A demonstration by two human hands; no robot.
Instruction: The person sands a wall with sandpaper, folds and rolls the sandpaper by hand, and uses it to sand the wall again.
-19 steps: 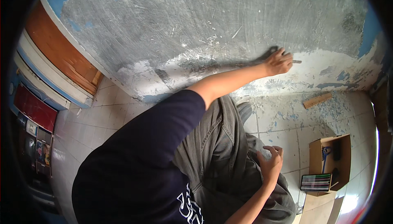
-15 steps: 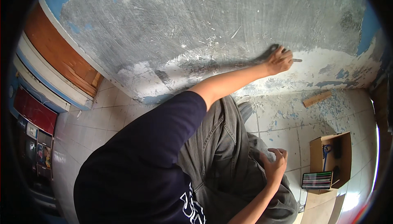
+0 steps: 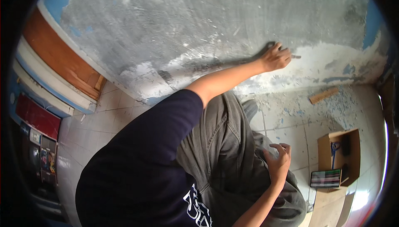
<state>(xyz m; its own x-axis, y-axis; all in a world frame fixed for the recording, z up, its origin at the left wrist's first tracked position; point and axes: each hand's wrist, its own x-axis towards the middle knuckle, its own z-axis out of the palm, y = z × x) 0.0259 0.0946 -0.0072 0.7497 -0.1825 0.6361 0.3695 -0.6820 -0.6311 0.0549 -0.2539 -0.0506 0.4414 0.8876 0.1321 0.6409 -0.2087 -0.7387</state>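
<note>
My left hand [image 3: 275, 57] is closed against the wall [image 3: 208, 15], at the border between grey plaster and a pale, patchy band. Out of its far side pokes the end of a thin, flat scraper-like tool [image 3: 296, 56]; the rest is hidden in the fist. My right hand [image 3: 279, 160] hovers at or rests on my bent knee in dark grey trousers [image 3: 212, 144]. Its fingers are loosely curved, thumb apart, and nothing shows between them.
Paint flakes [image 3: 291, 112] litter the tiled floor along the wall, with a wooden strip [image 3: 324, 95] among them. An open cardboard box [image 3: 353, 152] at right holds a blue-handled tool [image 3: 334, 150]. A phone [image 3: 325, 179] leans at its near side. A brown door [image 3: 62, 52] stands left.
My left hand has slid a short way left along the wall with the tool still in it. My right hand stays by the knee. The view has shifted slightly.
</note>
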